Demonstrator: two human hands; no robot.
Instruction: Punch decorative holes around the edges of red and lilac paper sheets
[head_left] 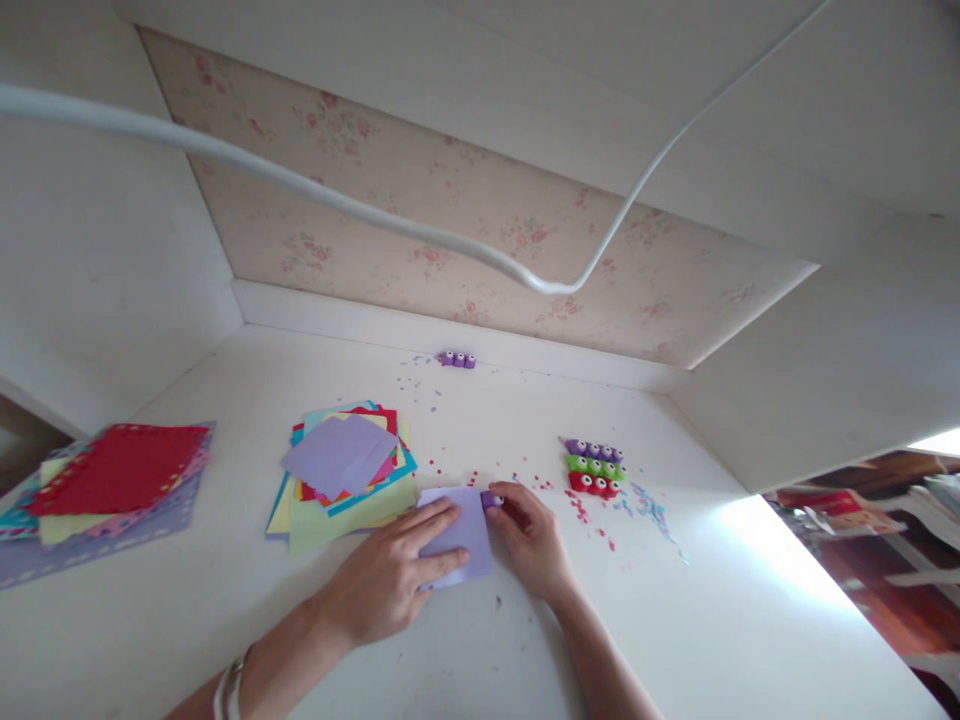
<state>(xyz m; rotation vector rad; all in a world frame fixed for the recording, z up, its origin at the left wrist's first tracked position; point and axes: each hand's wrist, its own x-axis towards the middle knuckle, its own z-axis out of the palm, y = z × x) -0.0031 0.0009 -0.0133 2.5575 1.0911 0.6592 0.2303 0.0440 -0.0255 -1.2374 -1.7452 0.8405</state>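
Observation:
A lavender sheet of paper [474, 540] lies on the white table in front of me. My left hand [409, 565] rests flat on its left part, fingers spread, pressing it to the table. At the sheet's upper right edge is a small purple craft punch [489, 500], pinched between the thumb and fingers of my right hand [529, 535]. Whether the paper's edge sits inside the punch's slot I cannot tell. Just left of the sheet is a pile of coloured paper [341, 460], lavender pieces on top.
Rows of purple, green and red punches [595, 467] stand to the right, beside blue and red confetti [652, 510]. More purple punches [459, 359] sit near the back wall. Punched sheets [124, 465], red on top, lie far left. A white cable [450, 240] hangs across the view.

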